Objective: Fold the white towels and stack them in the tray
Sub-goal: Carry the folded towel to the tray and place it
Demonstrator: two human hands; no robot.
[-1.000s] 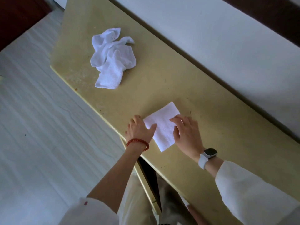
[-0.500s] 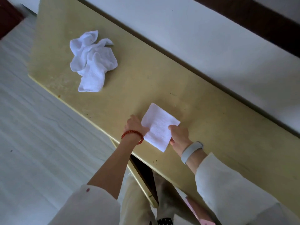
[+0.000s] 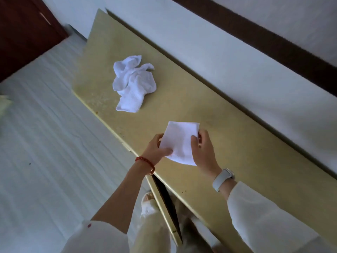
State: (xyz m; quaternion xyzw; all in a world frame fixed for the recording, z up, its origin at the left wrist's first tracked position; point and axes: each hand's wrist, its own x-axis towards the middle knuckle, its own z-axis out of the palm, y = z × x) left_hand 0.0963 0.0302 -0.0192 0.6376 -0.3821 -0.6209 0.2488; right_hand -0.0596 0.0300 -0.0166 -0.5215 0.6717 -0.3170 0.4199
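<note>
White folded towel [image 3: 179,141] is pinched by both hands, left [image 3: 156,149] and right [image 3: 202,148], just above the tabletop [image 3: 237,143]; a crumpled towel [image 3: 132,83] awaits folding, and no tray is in view

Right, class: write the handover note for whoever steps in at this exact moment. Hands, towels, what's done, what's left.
Left hand pinches the folded towel's left edge; right hand grips its right edge.
The folded towel is held just above the yellow table; a crumpled towel pile lies farther along it.
Done: one towel folded.
Left: place it in the tray, which is not in view, then fold and stack the pile.
</note>
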